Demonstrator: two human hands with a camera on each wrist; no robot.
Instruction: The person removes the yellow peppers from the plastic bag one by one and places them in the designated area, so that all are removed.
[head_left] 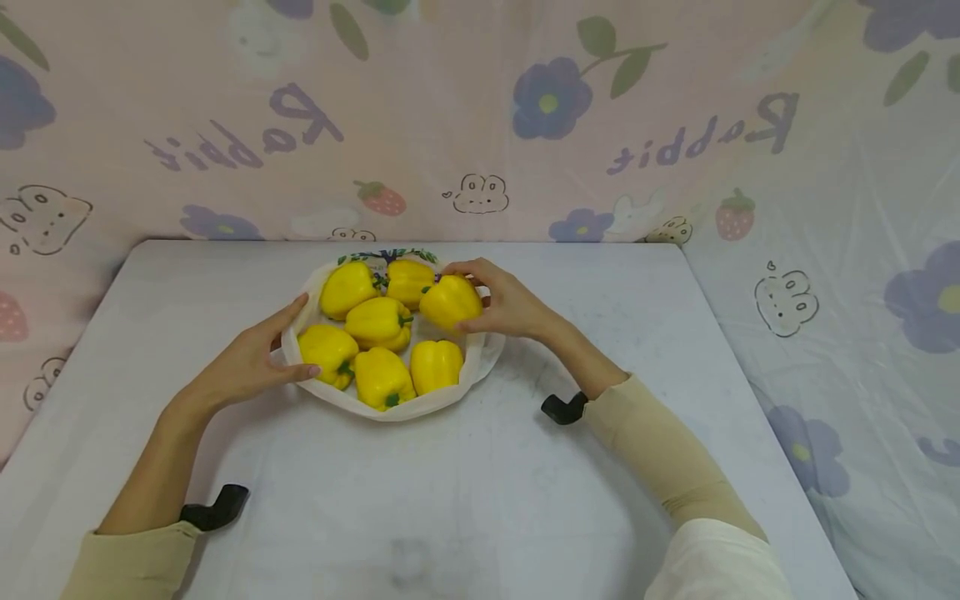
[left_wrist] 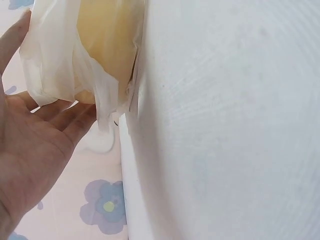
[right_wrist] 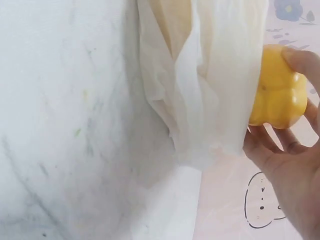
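Held pepper: yellow bell pepper [head_left: 451,302], at the right rear of the group, raised slightly above the others, green stem toward the middle; in the right wrist view the same held pepper [right_wrist: 277,87] shows beside the white cloth edge.
Right hand: right hand [head_left: 508,302] grips the held pepper from its right side; fingers [head_left: 468,268] curl over the top, thumb underneath near the cloth rim; fingers clamped on the fruit.
Right hand, wrist view: fingers [right_wrist: 305,65] wrap the outer face of the pepper, lower fingers curled beneath it.
Other peppers: six more yellow peppers [head_left: 381,322] lie packed together, two at the rear, one in the middle, three along the front.
Bag: white cloth bag [head_left: 420,406], mouth rolled open into a shallow ring around the peppers; a green and blue printed patch shows at its rear edge; it sits on the table, centre rear.
Left hand: left hand [head_left: 251,360] rests against the bag's left rim; fingers straight and together, thumb along the front, touching the cloth beside the front-left pepper.
Left hand, wrist view: open palm [left_wrist: 35,150] lies against folds of the cloth, a yellow shape showing through it.
Table: white table [head_left: 480,500], faintly marbled.
Sleeves: beige sleeves [head_left: 660,450] on both forearms, a black strap at each wrist.
Backdrop: pink sheet [head_left: 480,125] printed with flowers, strawberries and rabbits, behind and to the right.
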